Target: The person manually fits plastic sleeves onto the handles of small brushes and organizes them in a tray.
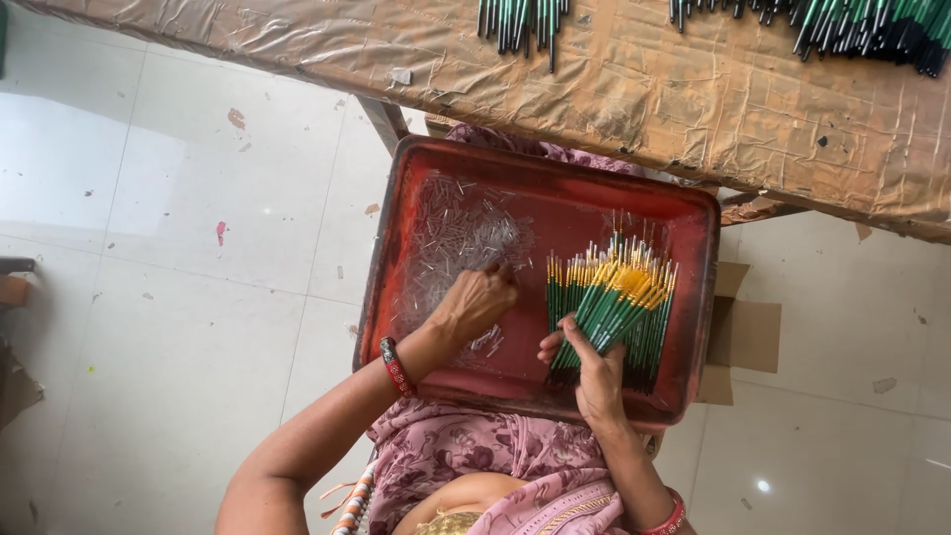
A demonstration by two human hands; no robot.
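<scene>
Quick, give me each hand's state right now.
Left hand: fingers curled, picking in the clear caps.
Right hand: closed on the bundle of green brushes.

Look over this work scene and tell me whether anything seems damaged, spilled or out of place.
The brown covering on the table is crumpled and torn along its edge. The floor carries red flecks and small scraps. Inside the red tray, the clear caps lie in a loose scatter, while the green brushes sit bundled together.
</scene>
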